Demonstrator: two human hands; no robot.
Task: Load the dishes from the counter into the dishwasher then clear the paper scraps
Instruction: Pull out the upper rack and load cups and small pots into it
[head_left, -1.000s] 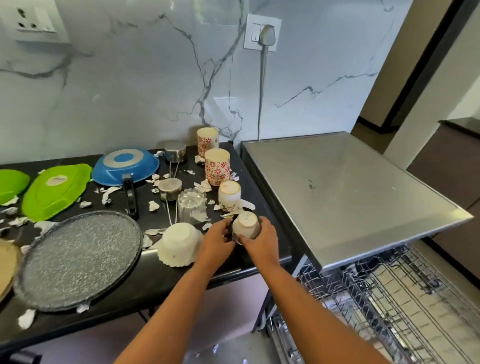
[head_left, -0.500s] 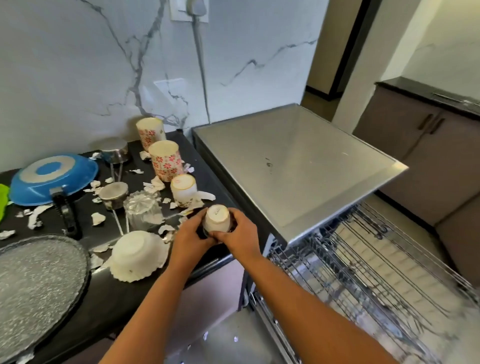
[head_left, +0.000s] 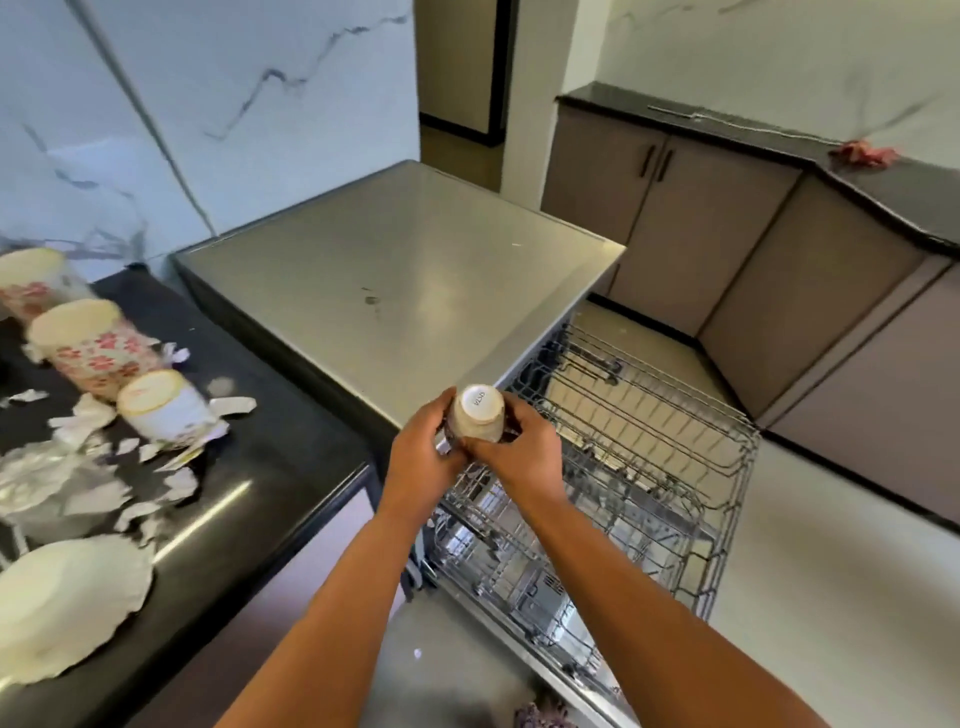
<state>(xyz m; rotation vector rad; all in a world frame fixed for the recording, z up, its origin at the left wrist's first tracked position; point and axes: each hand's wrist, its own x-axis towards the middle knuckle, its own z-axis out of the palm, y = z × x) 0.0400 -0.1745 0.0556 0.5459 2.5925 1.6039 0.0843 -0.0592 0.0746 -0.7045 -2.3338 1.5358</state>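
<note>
At frame centre, left hand (head_left: 423, 457) and right hand (head_left: 519, 452) clasp an upturned cream ceramic cup (head_left: 478, 415), carrying it above the grey wire dishwasher rack (head_left: 649, 441) for loading.

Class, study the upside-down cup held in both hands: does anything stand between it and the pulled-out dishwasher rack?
Nothing visible does. The left hand and right hand hold the cup at the near left corner of the rack, beside the dishwasher's steel top; the wires to its right look bare.
</note>
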